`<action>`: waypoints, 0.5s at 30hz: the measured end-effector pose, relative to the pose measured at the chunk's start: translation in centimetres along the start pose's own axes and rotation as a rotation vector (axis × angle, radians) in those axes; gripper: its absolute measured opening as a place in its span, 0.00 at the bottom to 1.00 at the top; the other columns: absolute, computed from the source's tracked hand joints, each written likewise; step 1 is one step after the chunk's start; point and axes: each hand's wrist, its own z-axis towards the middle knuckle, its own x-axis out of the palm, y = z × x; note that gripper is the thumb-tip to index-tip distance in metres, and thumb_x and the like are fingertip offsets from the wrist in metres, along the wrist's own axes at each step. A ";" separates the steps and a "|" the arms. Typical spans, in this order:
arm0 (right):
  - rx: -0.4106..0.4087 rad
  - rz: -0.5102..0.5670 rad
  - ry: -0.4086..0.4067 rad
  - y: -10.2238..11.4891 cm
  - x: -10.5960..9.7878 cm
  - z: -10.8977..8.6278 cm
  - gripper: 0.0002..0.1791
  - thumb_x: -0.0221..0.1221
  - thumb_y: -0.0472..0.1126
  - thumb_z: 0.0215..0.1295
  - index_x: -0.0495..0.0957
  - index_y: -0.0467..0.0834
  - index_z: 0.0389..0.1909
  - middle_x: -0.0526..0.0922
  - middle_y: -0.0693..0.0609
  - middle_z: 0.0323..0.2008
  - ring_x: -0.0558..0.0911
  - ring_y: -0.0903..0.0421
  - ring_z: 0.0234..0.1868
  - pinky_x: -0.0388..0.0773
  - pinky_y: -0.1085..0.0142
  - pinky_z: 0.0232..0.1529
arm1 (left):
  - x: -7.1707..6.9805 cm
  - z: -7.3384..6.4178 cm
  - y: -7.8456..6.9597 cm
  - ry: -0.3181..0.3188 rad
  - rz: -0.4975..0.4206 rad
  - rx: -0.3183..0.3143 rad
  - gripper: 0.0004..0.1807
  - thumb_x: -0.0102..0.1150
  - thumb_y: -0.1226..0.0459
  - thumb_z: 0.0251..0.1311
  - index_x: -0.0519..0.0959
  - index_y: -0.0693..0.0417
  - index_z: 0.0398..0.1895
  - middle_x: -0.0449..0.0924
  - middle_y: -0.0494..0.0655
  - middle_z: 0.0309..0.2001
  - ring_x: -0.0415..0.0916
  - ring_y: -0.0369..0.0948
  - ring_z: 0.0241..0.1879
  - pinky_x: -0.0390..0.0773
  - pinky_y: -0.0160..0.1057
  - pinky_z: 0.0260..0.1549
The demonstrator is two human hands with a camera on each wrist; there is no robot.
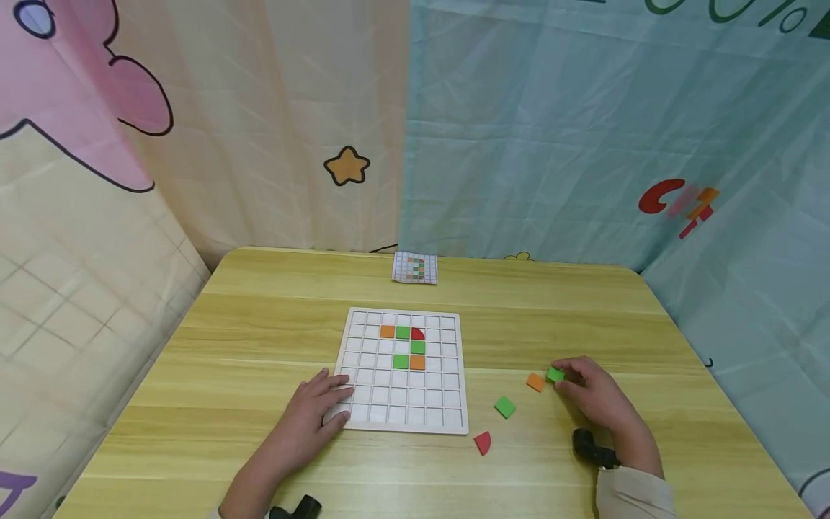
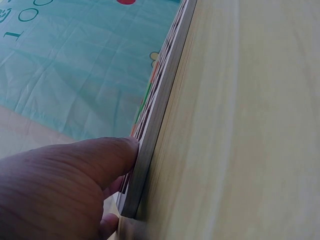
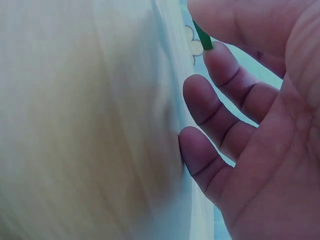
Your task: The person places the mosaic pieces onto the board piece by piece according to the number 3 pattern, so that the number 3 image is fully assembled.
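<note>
A white gridded board [image 1: 376, 396] lies on the table, with several square orange and green tiles and one red quarter-round tile [image 1: 418, 334] in its upper squares. My left hand [image 1: 313, 412] rests with spread fingers on the board's lower left edge; the left wrist view shows the thumb [image 2: 115, 152] against that edge. Off to the right, my right hand [image 1: 598, 393] pinches a green square tile [image 1: 555, 374] between thumb and fingers. In the right wrist view only a thin strip of that green tile [image 3: 203, 37] shows. Right beside it lies an orange square tile [image 1: 535, 382].
Between board and right hand lie a loose green square tile [image 1: 505, 407] and a red quarter-round tile [image 1: 483, 442]. A small card [image 1: 415, 268] with a printed coloured grid is at the table's back edge. Printed curtains [image 1: 519, 130] hang behind the table [image 1: 272, 324].
</note>
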 end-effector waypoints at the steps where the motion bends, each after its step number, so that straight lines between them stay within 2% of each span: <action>1: 0.000 0.000 -0.002 0.1 0.0 0.0 0.17 0.61 0.29 0.65 0.78 0.34 0.55 0.78 0.44 0.45 0.76 0.48 0.46 0.75 0.50 0.48 | 0.0 0.0 0.0 0.000 0.000 0.000 0.18 0.66 0.65 0.61 0.82 0.58 0.54 0.76 0.49 0.62 0.58 0.60 0.71 0.52 0.71 0.64; 7: -0.033 0.017 -0.009 0.6 0.3 0.3 0.16 0.61 0.31 0.66 0.78 0.35 0.54 0.78 0.45 0.44 0.75 0.49 0.45 0.75 0.50 0.48 | -0.1 -0.1 0.0 0.000 0.001 0.001 0.18 0.66 0.66 0.61 0.82 0.58 0.55 0.76 0.50 0.62 0.58 0.60 0.70 0.52 0.71 0.64; 15: -0.097 0.083 0.008 1.3 0.8 1.0 0.15 0.61 0.32 0.67 0.79 0.36 0.54 0.77 0.49 0.41 0.75 0.54 0.42 0.76 0.63 0.42 | 0.0 0.1 -0.1 0.021 0.003 -0.014 0.19 0.65 0.66 0.62 0.82 0.59 0.56 0.75 0.52 0.63 0.57 0.61 0.71 0.51 0.70 0.65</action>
